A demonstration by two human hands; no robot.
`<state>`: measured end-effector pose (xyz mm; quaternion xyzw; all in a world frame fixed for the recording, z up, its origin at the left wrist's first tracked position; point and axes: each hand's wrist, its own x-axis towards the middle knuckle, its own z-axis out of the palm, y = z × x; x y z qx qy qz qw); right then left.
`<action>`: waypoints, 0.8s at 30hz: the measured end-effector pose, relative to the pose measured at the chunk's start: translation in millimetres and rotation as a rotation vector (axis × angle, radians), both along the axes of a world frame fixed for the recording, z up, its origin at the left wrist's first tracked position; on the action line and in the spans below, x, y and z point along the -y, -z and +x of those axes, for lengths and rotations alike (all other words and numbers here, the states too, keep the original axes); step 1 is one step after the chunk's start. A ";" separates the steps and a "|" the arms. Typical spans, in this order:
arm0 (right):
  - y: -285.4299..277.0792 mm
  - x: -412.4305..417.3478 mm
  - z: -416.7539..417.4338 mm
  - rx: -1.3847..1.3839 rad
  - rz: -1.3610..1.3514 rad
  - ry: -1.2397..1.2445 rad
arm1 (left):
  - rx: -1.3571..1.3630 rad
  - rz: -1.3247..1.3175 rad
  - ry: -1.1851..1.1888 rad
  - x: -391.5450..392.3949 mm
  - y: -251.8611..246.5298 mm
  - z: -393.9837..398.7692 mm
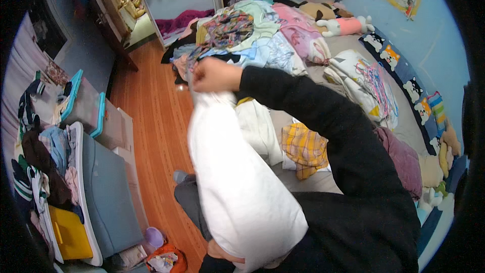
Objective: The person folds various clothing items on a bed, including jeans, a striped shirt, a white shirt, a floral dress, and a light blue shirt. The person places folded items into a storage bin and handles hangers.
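A white cloth garment hangs stretched in front of my body, its upper end blurred. The fist of my right hand grips that narrow upper end, out in front over the edge of the bed. Low in the picture, my left hand holds the wide lower part of the garment, which hides most of its fingers. Beyond the garment, a folded white cloth and a yellow plaid garment lie on the bed. The exact kind of the white garment cannot be made out.
A large heap of clothes covers the bed's far end. Plastic hangers rest on a patterned cloth at the right. On the left stand a grey storage bin piled with clothes and a clear box. An orange bag sits on the wooden floor.
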<state>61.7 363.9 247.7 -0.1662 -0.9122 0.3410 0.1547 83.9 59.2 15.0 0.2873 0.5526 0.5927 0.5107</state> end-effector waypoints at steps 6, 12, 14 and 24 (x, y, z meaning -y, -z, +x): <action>116.0 153.7 51.1 -0.125 -1.382 -0.812 | -0.014 0.012 -0.048 7.7 -9.0 -19.3; 166.7 177.2 87.1 -0.003 -1.677 -0.673 | -0.294 0.096 -0.142 22.9 -50.3 -72.4; 171.3 169.2 87.3 -0.019 -1.598 -0.574 | -0.452 0.149 -0.148 15.6 -60.7 -83.3; 156.4 155.8 48.8 -0.125 -1.060 -0.065 | 0.751 0.310 -0.366 -2.8 -113.8 -111.6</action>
